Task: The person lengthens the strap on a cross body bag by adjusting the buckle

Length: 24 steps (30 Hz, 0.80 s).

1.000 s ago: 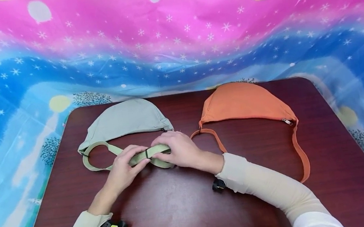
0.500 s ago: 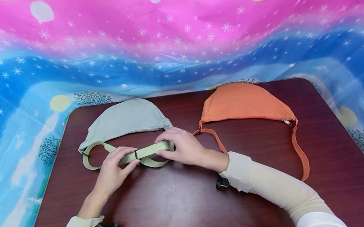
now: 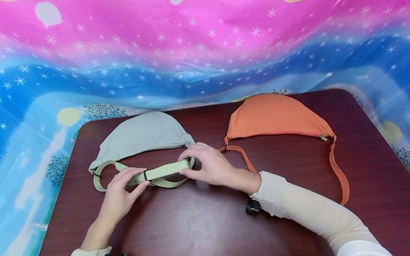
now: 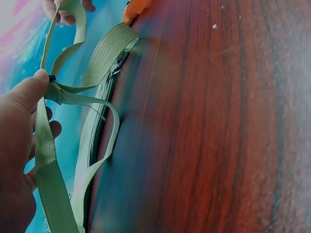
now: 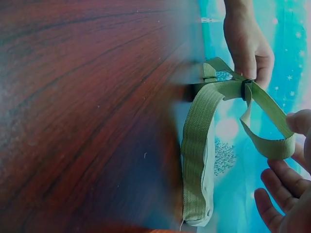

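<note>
A pale grey-green waist bag (image 3: 141,132) lies at the back left of the table, its light green webbing strap (image 3: 168,169) raised in front of it. My left hand (image 3: 116,197) pinches the strap at its black slider buckle (image 5: 247,89), between thumb and fingers. To the right, my right hand (image 3: 213,164) pinches a strap loop (image 5: 277,147) near the bag's zipper end. The strap is stretched between both hands, and a slack length hangs below. In the left wrist view, the left thumb (image 4: 31,89) presses beside the buckle.
An orange waist bag (image 3: 275,115) lies at the back right, its orange strap (image 3: 341,176) trailing toward the front. Everything rests on a dark reddish wooden table (image 3: 202,234). A patterned pink and blue cloth (image 3: 196,48) hangs behind and around it.
My left hand has moved left with the slider buckle, and my right hand slightly right. The strap span between them has grown longer and straighter. Both bags lie where they were.
</note>
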### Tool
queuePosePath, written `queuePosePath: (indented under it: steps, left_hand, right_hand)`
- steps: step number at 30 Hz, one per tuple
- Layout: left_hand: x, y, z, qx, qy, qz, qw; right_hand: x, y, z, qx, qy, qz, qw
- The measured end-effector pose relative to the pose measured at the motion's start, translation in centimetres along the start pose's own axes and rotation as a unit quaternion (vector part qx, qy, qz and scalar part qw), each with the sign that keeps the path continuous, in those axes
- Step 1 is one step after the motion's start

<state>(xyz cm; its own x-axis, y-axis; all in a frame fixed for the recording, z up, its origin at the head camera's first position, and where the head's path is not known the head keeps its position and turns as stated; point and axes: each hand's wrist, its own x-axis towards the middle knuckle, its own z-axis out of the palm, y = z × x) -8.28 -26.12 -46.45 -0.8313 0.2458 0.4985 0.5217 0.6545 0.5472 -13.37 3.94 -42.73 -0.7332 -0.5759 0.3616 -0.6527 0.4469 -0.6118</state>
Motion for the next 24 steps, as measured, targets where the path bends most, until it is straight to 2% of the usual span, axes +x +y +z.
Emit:
queuePosePath:
  steps: [8, 17, 20, 24]
  left_hand:
    - [-0.03, -0.39, -0.22, 0.001, -0.003, -0.002, 1.0]
    - [0.07, -0.54, -0.31, -0.009, 0.005, 0.003, 0.9999]
    - [0.14, -0.52, -0.36, -0.013, 0.009, 0.004, 0.9999]
    - [0.22, -0.43, -0.35, -0.017, 0.015, 0.008, 0.9997]
  right_hand:
    - [-0.03, 0.16, -0.33, 0.003, 0.002, 0.004, 1.0]
    - [0.06, 0.02, -0.35, 0.011, -0.016, 0.024, 0.9995]
    - [0.0, 0.07, -0.35, 0.03, -0.02, 0.047, 0.9982]
    - [-0.28, 0.44, 0.15, 0.087, -0.021, 0.084, 0.9925]
